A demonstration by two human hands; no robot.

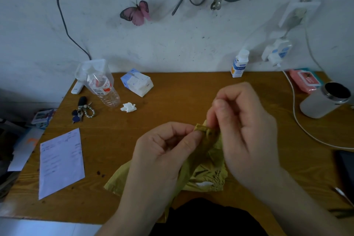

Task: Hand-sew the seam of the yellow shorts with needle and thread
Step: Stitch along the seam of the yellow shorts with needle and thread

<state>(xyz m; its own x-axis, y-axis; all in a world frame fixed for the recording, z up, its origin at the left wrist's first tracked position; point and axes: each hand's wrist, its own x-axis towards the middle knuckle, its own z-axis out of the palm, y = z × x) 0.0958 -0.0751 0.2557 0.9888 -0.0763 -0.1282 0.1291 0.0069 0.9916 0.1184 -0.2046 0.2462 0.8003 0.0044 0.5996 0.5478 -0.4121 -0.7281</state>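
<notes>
The yellow shorts (207,168) lie bunched on the wooden table (172,90) near its front edge. A folded bit of their seam is lifted between both hands. My left hand (162,151) pinches this fold from the left with thumb and forefinger. My right hand (243,126) is above and to the right, its curled fingertips pinching at the top of the same fold. The needle and the thread are too small to make out.
Along the left side lie a sheet of paper (61,161), a bunch of keys (82,110) and a plastic bottle (104,90). A tissue pack (137,82) and a crumpled tissue (128,107) sit further back. At the right are a metal cup (325,99), a white cable (298,120) and a small bottle (239,63).
</notes>
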